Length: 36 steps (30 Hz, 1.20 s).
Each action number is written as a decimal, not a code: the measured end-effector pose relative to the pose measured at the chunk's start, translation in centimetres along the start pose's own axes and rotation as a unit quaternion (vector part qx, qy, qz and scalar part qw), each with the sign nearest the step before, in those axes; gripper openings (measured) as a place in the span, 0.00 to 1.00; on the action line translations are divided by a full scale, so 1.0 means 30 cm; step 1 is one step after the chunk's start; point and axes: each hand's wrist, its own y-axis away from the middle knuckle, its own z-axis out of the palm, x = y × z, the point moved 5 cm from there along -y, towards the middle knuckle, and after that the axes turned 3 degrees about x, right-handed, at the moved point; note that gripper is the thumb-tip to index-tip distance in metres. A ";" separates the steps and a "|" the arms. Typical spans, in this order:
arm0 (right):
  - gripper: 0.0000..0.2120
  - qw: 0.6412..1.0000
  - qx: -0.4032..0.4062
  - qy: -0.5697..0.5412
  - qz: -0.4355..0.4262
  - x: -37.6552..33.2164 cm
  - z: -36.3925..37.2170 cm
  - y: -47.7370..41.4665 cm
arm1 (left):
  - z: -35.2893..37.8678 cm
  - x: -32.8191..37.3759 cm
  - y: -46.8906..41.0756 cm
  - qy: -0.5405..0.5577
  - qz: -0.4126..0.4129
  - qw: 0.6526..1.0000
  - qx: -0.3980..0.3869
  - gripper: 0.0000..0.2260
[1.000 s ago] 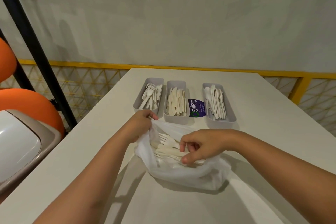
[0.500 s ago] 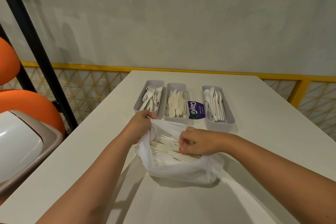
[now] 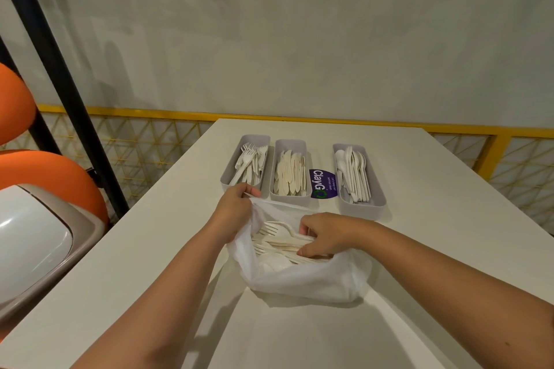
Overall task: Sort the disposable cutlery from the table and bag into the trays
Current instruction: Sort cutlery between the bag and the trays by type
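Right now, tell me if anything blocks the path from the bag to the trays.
Nothing visible does. Only bare table lies between the bag and the three trays. The left hand grips the bag's rim just before the fork tray; the right hand grips cutlery inside.

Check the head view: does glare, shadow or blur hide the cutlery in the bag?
Head view: soft even light, cutlery in the bag readable; arm shadows fall only on the near table; glare only on the bin lid; wide-angle bend at edges.
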 end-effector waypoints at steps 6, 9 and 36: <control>0.12 0.999 0.011 -0.016 -0.044 -0.017 -0.002 0.008 | -0.015 0.001 0.009 0.022 -0.012 0.999 0.024 0.17; 0.18 0.998 0.002 -0.013 -0.057 -0.023 -0.007 0.017 | -0.017 0.002 0.017 0.032 -0.020 0.999 0.032 0.17; 0.11 0.950 0.255 -0.076 -0.166 -0.131 -0.084 0.055 | -0.014 0.010 0.038 0.120 -0.082 0.989 0.024 0.16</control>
